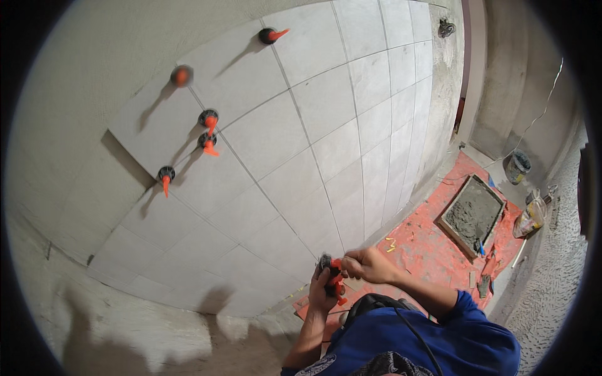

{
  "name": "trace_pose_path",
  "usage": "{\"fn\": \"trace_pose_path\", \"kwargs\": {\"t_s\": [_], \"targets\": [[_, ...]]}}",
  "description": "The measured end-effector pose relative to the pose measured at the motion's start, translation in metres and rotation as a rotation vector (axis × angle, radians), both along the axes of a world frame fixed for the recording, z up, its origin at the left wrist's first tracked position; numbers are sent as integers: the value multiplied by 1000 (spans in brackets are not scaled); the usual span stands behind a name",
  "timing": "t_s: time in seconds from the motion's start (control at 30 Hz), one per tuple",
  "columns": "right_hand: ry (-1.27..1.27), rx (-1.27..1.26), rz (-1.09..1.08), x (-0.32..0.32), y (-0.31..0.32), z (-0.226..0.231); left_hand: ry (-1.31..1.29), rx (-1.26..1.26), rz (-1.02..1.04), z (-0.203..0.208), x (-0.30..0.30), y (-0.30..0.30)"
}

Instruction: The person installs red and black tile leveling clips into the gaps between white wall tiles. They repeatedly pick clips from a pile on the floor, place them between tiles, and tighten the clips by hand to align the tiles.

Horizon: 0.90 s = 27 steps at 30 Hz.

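Near the body, low in the view, my left hand (320,297) is closed around black and orange tile levelers (325,260). My right hand (372,266) pinches the orange handle of one of them, so both hands meet at the same cluster. How many levelers are bunched there is hard to make out. On the wall at the left, large pale tiles (313,109) climb in rows. Several more levelers stick out from their joints, such as one at the top (268,36), a blurred one (182,76) and one at the lower tile corner (166,174).
A red sheet (417,247) covers the floor at the right. On it sits a shallow wood-edged tray (456,240) of wet grey mortar (471,210). Beyond stand a dark bucket (518,167) and a crumpled bag (530,216). Wires (446,27) poke from the far wall.
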State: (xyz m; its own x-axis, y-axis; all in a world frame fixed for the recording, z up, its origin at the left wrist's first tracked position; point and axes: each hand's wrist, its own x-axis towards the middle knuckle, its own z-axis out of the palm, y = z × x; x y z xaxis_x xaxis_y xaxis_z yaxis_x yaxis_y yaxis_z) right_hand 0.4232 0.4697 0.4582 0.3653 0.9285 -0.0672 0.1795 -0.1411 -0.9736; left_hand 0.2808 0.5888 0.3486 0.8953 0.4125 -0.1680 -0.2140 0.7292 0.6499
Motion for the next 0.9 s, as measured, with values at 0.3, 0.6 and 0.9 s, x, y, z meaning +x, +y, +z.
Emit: {"fn": "trace_pose_path", "kwargs": {"t_s": [0.3, 0.6, 0.9], "targets": [[314, -109, 240, 34, -59, -54, -28, -143, -92, -20, 17, -57], [492, -232, 384, 64, -59, -43, -32, 18, 109, 16, 32, -75], [64, -420, 384, 38, -32, -53, -59, 204, 90, -3, 14, -47]]}}
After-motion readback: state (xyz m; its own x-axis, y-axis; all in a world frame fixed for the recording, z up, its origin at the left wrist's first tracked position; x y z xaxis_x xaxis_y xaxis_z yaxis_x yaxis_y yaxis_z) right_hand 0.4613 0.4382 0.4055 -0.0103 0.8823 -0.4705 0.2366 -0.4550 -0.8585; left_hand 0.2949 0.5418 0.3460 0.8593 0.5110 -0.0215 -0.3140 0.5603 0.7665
